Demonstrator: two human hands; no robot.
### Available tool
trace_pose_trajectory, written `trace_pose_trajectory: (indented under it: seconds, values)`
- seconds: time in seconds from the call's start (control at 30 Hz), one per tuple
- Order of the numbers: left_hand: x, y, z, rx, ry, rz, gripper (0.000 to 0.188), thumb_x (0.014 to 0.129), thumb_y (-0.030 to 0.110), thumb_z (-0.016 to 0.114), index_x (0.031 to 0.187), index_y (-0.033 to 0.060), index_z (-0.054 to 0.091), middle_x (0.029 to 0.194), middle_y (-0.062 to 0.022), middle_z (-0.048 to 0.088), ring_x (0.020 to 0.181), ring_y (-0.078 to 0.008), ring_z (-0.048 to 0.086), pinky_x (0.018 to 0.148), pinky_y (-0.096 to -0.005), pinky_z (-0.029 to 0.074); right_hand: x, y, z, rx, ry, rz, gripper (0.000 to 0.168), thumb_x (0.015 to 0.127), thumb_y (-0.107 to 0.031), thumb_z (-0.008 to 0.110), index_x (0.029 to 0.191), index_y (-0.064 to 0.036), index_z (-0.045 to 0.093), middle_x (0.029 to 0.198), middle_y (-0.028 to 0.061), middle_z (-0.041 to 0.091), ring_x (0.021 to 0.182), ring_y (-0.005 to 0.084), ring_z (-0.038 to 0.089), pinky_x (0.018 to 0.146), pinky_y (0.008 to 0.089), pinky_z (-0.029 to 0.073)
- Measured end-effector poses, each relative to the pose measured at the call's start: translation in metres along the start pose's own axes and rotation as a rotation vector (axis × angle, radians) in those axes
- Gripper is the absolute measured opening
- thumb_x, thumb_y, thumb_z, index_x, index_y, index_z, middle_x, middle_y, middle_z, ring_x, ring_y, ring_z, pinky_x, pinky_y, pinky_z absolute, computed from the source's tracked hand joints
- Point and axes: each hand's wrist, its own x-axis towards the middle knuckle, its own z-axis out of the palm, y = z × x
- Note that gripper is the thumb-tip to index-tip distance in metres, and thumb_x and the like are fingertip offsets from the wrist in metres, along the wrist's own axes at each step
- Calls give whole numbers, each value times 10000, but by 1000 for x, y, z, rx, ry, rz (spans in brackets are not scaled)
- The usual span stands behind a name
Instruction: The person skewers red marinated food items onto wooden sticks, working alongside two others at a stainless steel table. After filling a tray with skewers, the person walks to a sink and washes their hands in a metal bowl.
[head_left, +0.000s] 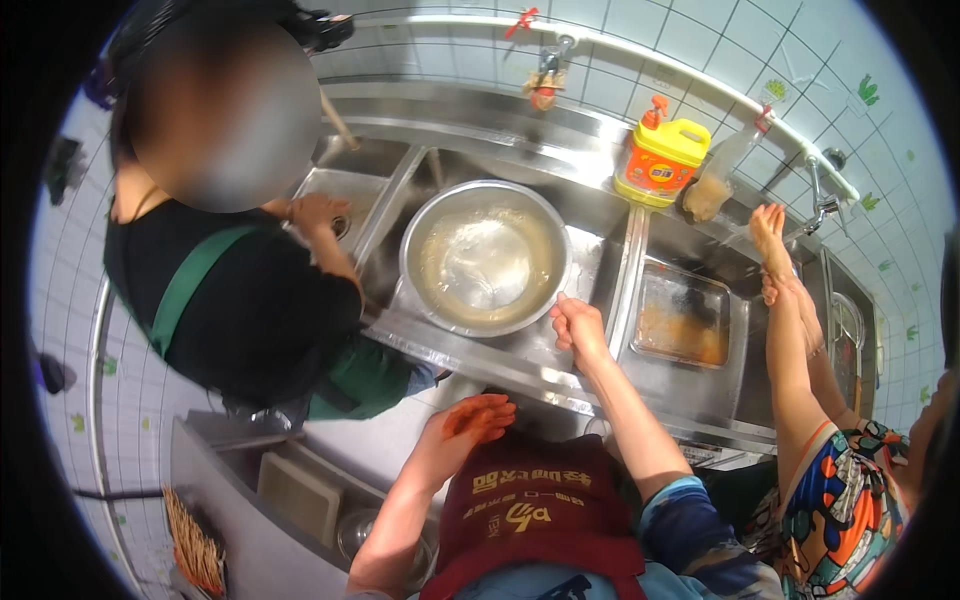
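My right hand (579, 328) is curled at the lower right rim of a large round metal basin (414, 289), its thumb tip against the rim. Shallow, cloudy liquid (484, 259) covers the basin's bottom and reflects the light. The basin sits in the middle bay of a stainless steel sink (600, 259). Held in front of my apron (536, 480), my left hand (469, 424) is empty, fingers extended, with an orange-red stain across it.
At left a person (247, 300) reaches into another sink bay. Another person's hands (776, 255) are near a running tap (821, 206) at right. A rectangular tray (682, 311) lies in the right bay. A yellow detergent jug (664, 161) and plastic bottle (716, 176) stand behind.
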Motion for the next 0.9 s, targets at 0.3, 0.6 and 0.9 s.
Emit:
trace_pose_trajectory:
  seconds: [0.3,0.6,0.9]
  values:
    - [142,-9,-13,-116,-229,-228,371,976,188,509,1272,-35,489,1227,-141,579,1109,-222,586,950,-330,470,120,-5,-11,-721,-228,147,214,889,-222,578,887,-25,661,747,92,656,687,171,649,588,298,519]
    - [268,-101,17,-632,80,-769,341,1009,263,408,1266,52,483,1285,-75,526,1152,-214,522,1004,-376,414,233,3,25,-1225,-386,13,432,886,-431,460,1018,-87,686,995,150,671,959,335,617,874,396,456]
    - [307,-181,36,-1157,312,-778,297,1011,310,362,1010,73,542,956,-46,593,934,-203,574,906,-404,458,275,41,-6,-682,-552,778,342,863,-323,543,877,-30,718,808,120,701,734,243,666,665,359,520]
